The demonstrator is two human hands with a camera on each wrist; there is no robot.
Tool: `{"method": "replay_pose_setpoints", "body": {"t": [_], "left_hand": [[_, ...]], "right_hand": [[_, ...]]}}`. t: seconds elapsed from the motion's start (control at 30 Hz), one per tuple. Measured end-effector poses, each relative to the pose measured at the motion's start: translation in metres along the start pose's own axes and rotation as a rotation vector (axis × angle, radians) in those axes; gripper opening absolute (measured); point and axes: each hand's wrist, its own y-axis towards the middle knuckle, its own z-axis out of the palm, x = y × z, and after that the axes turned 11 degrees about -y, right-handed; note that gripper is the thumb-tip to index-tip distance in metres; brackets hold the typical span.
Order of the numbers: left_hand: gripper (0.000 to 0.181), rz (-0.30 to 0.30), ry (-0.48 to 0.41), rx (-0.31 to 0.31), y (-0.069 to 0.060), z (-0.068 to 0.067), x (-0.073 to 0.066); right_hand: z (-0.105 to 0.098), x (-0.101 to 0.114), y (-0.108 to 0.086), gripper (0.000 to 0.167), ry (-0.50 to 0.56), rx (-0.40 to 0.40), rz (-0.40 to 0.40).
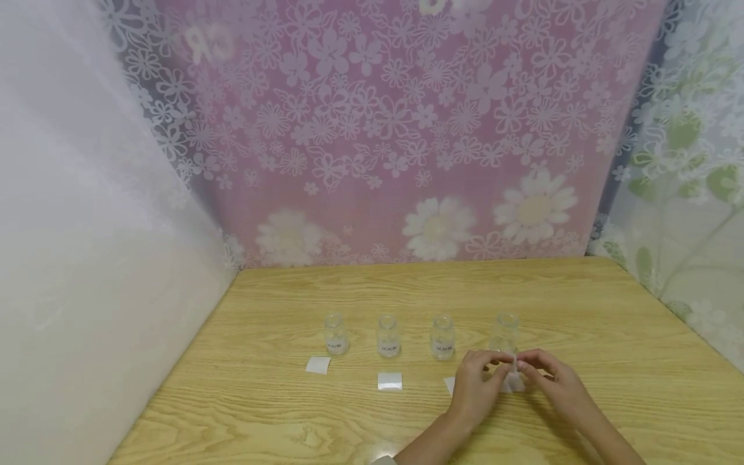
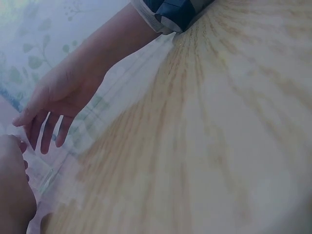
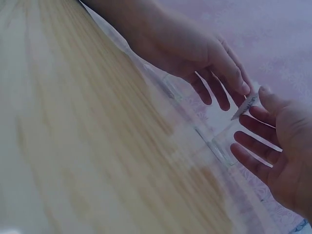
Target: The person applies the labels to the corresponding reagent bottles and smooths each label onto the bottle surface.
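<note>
Fingertips meet over a small white label with dark print (image 3: 247,105), held between my left hand (image 1: 478,386) and my right hand (image 1: 557,382). Thumb and forefinger of each hand pinch it; the other fingers of the right hand spread loosely in the right wrist view. Just behind the hands stands a clear glass bottle (image 1: 504,330), its lower part partly covered by them. Below the fingertips shows a pale square piece (image 1: 513,383); whether it lies on the table I cannot tell. The left hand partly hides another white square (image 1: 449,385).
Three more glass bottles stand in a row to the left: a near one (image 1: 442,339), a middle one (image 1: 388,338) and a far-left one (image 1: 336,336), each with dark print low down. White squares (image 1: 318,365) (image 1: 389,381) lie before two of them on the wooden table (image 1: 279,420).
</note>
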Motion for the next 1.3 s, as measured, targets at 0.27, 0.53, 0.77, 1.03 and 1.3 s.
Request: {"method": "replay_pose_setpoints", "body": {"t": [0.27,0.53,0.77,1.03,1.3], "left_hand": [[0.019,-0.123,-0.202,-0.015,0.001,-0.001,-0.004],[0.019,-0.125,-0.259,-0.002,0.002,-0.006,-0.014],[0.015,-0.204,-0.208,-0.061,-0.001,-0.001,-0.001],[0.006,-0.253,-0.221,-0.159,0.001,0.002,-0.001],[0.006,-0.277,-0.323,-0.191,0.004,0.003,-0.002]], "right_hand": [[0.002,-0.003,0.001,0.024,0.084,0.017,-0.056],[0.0,-0.002,0.002,0.021,0.037,-0.03,0.081],[-0.003,0.001,0.001,0.015,-0.077,-0.14,0.067],[-0.005,0.001,0.002,0.014,-0.151,-0.163,0.076],[-0.004,-0.001,0.003,0.014,-0.188,-0.174,0.046]]}}
